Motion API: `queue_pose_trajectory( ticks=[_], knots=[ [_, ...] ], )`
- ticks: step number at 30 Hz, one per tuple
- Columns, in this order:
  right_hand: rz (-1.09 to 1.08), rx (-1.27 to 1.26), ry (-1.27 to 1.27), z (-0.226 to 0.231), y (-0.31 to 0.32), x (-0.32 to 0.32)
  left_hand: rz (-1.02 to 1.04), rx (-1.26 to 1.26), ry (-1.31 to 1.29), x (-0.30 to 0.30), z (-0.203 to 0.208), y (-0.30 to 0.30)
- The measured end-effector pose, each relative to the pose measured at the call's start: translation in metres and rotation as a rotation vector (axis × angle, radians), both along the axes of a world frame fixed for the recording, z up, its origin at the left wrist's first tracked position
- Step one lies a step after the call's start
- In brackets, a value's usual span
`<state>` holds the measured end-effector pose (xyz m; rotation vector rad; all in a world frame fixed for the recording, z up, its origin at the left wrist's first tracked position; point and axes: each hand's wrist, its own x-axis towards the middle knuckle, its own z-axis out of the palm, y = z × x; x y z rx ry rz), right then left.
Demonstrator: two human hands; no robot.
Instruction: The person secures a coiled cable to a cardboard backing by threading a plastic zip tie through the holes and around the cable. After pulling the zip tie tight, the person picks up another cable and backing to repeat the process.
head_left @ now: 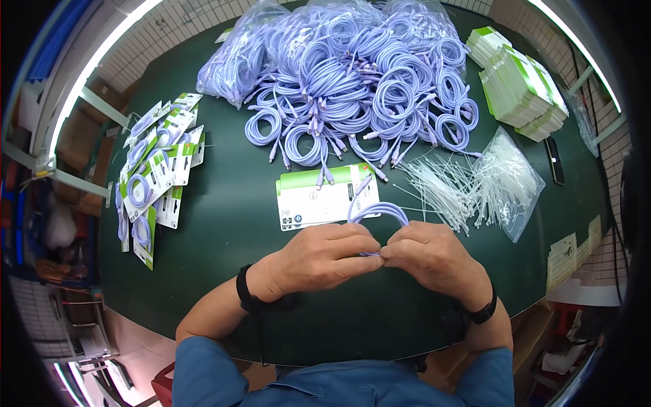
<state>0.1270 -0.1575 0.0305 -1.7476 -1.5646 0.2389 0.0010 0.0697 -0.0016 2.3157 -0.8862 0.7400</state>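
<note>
A coiled purple cable [381, 209] is pinched between my two hands, just in front of the green and white cards. My left hand [324, 256] closes on the coil's near left side. Opposite it, my right hand [434, 256] grips the near right side, its fingertips meeting the left ones. One cable end, with its plug, sticks up over the card. Beneath and beyond the coil lie the printed green and white cards [305, 198]. Whether a thin tie is between my fingertips is hidden.
A big heap of coiled purple cables [346, 88], partly in clear bags, covers the far side. Carded cables [146, 183] pile up at left. White cable ties [441, 190] lie at right beside a bag of ties [505, 180]. Card stacks [519, 85] and a phone [555, 161] are far right.
</note>
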Motion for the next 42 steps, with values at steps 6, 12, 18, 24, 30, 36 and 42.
queue_pose_trajectory(
  ticks=[6,12,18,24,30,36,42],
  knots=[
    [-0.090,0.085,0.125,-0.007,-0.010,0.017,0.389,-0.230,0.357,0.001,0.007,0.021],
    [-0.117,0.072,0.145,-0.017,-0.008,0.020,0.459,-0.033,0.341,0.033,-0.010,0.043],
    [-0.116,0.054,0.163,-0.022,-0.010,0.022,0.581,0.234,0.388,0.052,-0.008,0.065],
    [-0.112,0.056,0.169,-0.024,-0.009,0.026,0.799,0.557,0.366,0.044,-0.004,0.090],
    [-0.169,0.031,0.161,-0.021,-0.011,0.027,0.603,0.343,0.338,0.020,-0.008,0.039],
    [-0.159,0.051,0.159,-0.023,-0.011,0.025,0.594,0.256,0.449,0.018,-0.021,0.039],
    [-0.145,0.060,0.172,-0.022,-0.008,0.024,0.639,0.576,0.387,0.020,-0.049,0.048]
  ],
)
